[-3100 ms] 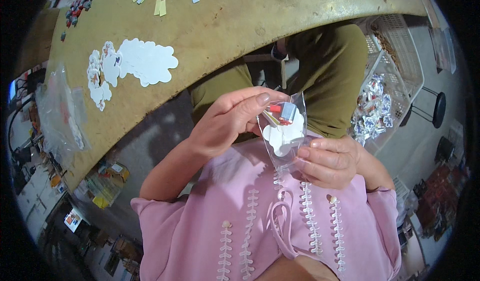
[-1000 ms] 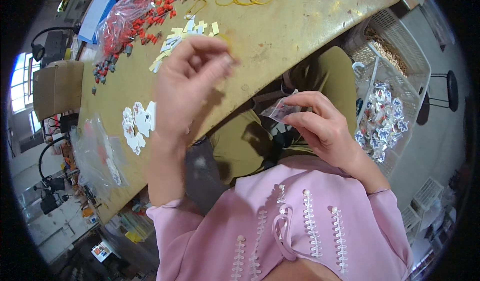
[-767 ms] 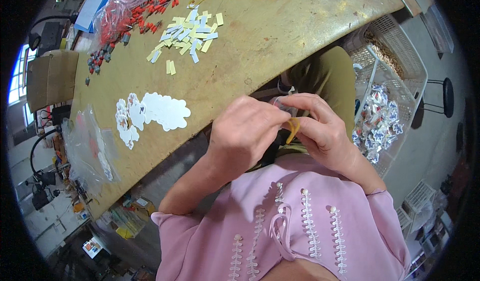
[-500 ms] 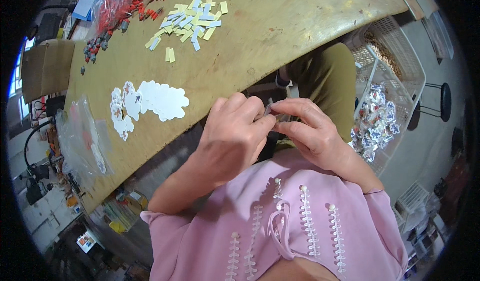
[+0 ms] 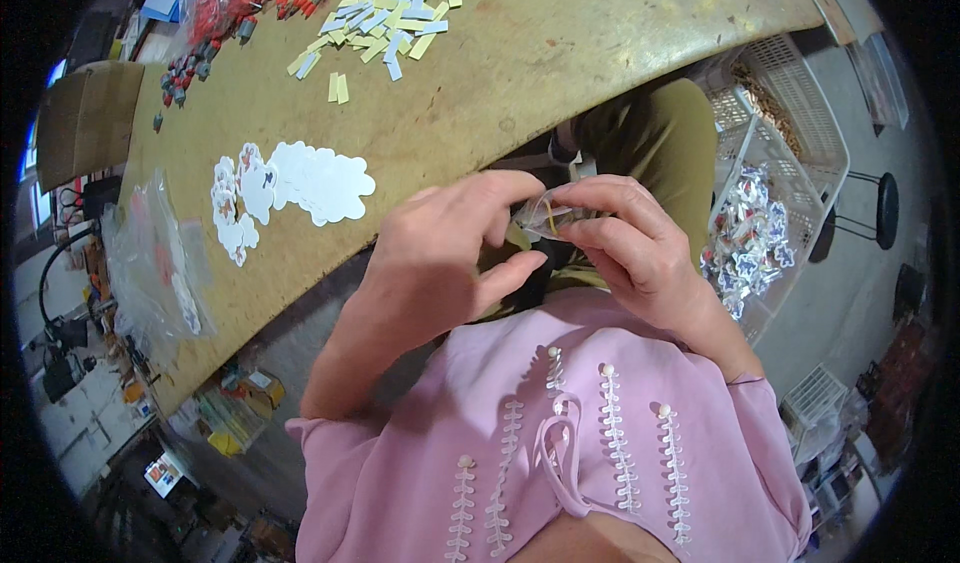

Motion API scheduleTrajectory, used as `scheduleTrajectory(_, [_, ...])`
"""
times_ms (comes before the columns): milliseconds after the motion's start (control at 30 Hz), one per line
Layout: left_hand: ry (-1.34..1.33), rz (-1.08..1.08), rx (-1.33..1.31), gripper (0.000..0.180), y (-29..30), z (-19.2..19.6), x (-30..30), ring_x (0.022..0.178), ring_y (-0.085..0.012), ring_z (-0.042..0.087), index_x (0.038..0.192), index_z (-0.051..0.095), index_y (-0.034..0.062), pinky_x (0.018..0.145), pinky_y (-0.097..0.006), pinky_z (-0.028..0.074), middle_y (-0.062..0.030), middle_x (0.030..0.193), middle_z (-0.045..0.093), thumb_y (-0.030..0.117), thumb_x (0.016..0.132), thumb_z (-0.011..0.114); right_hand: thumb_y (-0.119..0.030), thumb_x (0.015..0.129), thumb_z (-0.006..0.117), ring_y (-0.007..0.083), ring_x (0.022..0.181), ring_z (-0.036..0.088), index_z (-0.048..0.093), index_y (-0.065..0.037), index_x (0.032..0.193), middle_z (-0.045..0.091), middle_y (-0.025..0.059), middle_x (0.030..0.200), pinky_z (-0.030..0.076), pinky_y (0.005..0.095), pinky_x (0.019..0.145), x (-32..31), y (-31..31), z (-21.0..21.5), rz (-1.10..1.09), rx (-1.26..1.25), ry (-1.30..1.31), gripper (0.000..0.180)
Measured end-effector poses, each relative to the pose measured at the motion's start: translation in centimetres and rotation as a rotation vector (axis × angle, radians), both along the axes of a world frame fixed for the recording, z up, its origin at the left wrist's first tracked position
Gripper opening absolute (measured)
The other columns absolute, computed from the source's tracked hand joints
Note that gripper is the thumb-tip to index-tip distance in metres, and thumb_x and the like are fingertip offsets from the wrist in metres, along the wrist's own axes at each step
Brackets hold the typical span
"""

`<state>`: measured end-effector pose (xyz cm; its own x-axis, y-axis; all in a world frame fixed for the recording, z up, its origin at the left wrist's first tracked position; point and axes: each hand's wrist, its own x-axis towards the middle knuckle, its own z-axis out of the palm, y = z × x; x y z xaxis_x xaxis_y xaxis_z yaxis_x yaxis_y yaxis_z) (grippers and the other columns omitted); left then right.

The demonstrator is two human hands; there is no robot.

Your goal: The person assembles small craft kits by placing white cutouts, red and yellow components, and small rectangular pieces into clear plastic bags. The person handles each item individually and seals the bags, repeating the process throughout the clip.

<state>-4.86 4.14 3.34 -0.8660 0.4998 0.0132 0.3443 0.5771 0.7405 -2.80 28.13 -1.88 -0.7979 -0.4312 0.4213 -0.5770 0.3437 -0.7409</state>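
Over my lap, just off the table's edge, my right hand (image 5: 640,253) pinches a small clear plastic bag (image 5: 538,213) between thumb and fingers. A thin yellowish strip shows in or against the bag. My left hand (image 5: 425,253) is beside the bag, its thumb spread well away from the fingers. Its fingertips are close to the bag's left side, and I cannot tell whether they touch it. To the left on the table lies a fanned row of white scallop-edged paper cutouts (image 5: 325,185), with printed cutouts (image 5: 238,198) at its left end.
A pile of yellow and white slips (image 5: 385,28) lies farther back on the table (image 5: 500,83). Red and grey pieces (image 5: 200,68) lie at the far left, near a clear plastic bag (image 5: 155,263). On my right stands a white crate (image 5: 815,168) holding several small packets (image 5: 745,243).
My left thumb and fingers have parted from their pinch. The clear bag shows more between my hands, still held by the right hand. The view has shifted slightly.
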Motion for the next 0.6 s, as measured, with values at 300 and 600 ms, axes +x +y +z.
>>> scheduleTrajectory(300, [-0.072,0.157,0.224,0.045,0.4,-2.5,1.4,0.098,-0.0192,0.070,0.118,0.077,0.0060,0.079,-0.029,0.056,-0.0094,0.113,0.072,0.005,0.076,0.091,0.005,0.083,0.077,0.0357,0.104,0.071,0.070,0.000,0.104,0.070,0.0147,0.114,0.058,0.0519,0.101,-0.7,-0.1,0.5,0.019,0.009,0.028,0.023])
scheduleTrajectory(600, [0.284,-0.096,-0.113,0.025,0.6,-3.2,1.0,0.111,-0.0272,0.062,0.098,0.078,0.0103,0.092,-0.045,0.051,-0.0059,0.115,0.069,0.018,0.076,0.088,0.002,0.084,0.075,0.0349,0.103,0.070,0.069,0.002,0.101,0.068,0.0148,0.112,0.058,0.0506,0.101,-0.2,-1.3,0.0,0.095,-0.009,0.001,0.019])
